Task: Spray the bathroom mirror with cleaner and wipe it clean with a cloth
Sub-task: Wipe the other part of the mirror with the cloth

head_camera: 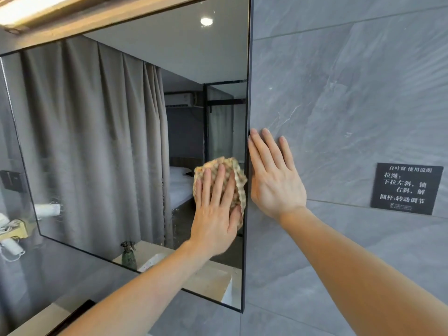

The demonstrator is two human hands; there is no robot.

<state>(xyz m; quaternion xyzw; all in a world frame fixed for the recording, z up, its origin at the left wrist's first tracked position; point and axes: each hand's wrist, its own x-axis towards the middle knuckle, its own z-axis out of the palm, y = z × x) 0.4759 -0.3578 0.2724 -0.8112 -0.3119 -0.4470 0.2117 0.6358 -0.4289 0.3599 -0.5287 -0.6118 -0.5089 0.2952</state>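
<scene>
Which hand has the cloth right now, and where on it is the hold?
The left hand presses the cloth flat against the mirror with straight fingers over its middle; no pinch. The right hand lies flat on the wall, holding nothing.

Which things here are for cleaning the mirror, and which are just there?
For the job: mirror, cloth pressed flat under the left hand, spray bottle seen as a reflection.

Just there: black sign, tiled wall under the right hand, hair dryer.
</scene>
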